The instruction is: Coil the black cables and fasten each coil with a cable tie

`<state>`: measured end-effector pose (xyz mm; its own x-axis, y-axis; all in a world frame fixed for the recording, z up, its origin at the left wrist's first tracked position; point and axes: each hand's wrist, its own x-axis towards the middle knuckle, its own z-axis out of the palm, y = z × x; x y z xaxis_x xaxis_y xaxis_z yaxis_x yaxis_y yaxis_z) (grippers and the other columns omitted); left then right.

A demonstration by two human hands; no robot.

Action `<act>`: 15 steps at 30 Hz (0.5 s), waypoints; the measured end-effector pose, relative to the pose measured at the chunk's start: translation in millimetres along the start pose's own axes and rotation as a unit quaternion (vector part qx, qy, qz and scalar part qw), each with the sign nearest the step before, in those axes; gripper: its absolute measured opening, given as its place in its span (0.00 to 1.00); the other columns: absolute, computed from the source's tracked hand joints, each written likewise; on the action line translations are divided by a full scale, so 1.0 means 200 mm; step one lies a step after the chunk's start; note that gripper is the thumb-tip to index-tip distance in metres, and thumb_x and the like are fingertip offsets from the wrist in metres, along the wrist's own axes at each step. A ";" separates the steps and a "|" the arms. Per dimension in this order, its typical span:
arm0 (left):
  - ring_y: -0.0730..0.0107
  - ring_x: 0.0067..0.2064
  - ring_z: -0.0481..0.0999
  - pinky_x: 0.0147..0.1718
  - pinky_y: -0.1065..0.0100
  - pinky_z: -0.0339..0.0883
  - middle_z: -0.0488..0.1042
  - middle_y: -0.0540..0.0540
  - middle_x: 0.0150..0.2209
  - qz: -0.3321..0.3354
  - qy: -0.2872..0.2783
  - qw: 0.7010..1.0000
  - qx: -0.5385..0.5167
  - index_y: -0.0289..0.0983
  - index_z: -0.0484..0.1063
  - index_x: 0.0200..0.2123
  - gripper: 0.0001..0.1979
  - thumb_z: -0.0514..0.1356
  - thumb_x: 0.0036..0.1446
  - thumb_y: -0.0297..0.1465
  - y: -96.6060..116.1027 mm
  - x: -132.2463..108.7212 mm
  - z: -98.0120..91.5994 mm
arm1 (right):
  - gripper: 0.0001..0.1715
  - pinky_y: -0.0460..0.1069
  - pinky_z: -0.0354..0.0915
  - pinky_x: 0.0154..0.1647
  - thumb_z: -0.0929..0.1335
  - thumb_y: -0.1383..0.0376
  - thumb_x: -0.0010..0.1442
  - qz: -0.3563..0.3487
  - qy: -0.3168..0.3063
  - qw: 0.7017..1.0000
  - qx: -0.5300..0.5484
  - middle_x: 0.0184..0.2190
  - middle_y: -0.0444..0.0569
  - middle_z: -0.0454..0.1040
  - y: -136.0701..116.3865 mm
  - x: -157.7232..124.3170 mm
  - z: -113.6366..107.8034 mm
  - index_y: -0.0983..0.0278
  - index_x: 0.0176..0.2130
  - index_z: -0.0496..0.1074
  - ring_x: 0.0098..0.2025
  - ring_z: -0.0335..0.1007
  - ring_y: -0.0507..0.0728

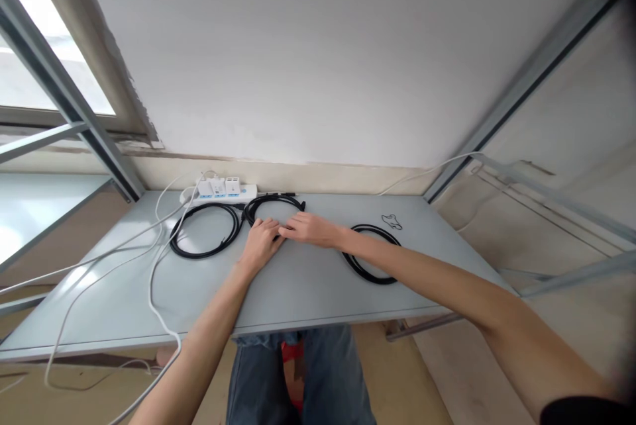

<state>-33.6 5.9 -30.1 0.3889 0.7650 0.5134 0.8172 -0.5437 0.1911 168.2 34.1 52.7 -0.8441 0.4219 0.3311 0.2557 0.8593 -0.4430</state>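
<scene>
A coil of black cable (275, 198) lies at the back middle of the grey table, its near side hidden under my hands. My left hand (263, 241) is closed on the near left part of that coil, fingers curled down. Close beside it, my right hand (311, 229) grips the coil's near right part, its fingertips almost meeting my left thumb. What lies between the fingers is hidden. Another black cable coil (201, 255) rests flat to the left. Under my right forearm sits a third coil (366, 272), partly covered.
A white power strip (248, 194) with several chargers stands against the wall. White cords (150, 286) run across the table's left side and over its front edge. Thin dark ties (392, 222) lie at right. Metal posts (452, 170) rise at both back corners.
</scene>
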 end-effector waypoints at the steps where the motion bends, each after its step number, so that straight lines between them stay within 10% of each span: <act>1: 0.59 0.38 0.73 0.37 0.60 0.55 0.75 0.45 0.30 0.000 -0.002 1.000 -0.002 0.39 0.74 0.33 0.16 0.53 0.71 0.37 0.00 0.00 0.00 | 0.07 0.50 0.65 0.47 0.68 0.69 0.63 0.015 0.002 1.000 0.020 0.31 0.45 0.70 0.00 0.00 0.00 0.58 0.41 0.75 0.34 0.63 0.54; 15: 0.59 0.38 0.73 0.38 0.59 0.56 0.77 0.43 0.33 -0.011 -0.006 1.000 0.009 0.37 0.76 0.34 0.15 0.54 0.70 0.36 0.01 0.00 -0.02 | 0.12 0.50 0.65 0.45 0.67 0.73 0.63 0.028 0.028 0.998 -0.039 0.26 0.44 0.66 -0.01 0.02 0.05 0.59 0.43 0.75 0.31 0.62 0.55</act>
<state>-32.7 3.3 -26.2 0.3763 0.7806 0.4991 0.8329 -0.5209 0.1869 159.6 30.9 46.6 -0.7999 0.4842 0.3547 0.3400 0.8525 -0.3971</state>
